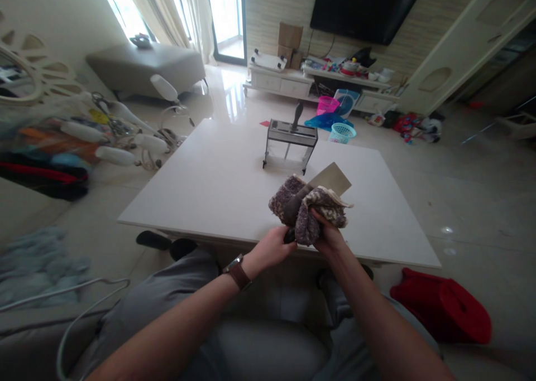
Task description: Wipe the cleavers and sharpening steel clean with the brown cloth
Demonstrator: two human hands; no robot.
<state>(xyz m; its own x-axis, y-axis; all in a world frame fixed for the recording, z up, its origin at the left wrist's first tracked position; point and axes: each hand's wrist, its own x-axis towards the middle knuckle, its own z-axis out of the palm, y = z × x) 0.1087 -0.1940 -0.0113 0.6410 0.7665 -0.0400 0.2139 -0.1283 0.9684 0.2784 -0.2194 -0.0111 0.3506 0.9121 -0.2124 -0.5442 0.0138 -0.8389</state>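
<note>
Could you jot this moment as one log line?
left hand: gripping bladed tool by handle | right hand: holding fluffy cloth against it | rack: standing on white table

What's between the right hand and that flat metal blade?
A bunched, mottled cloth lies between the right hand and the blade, as the head view shows. The hand is holding the cloth.
</note>
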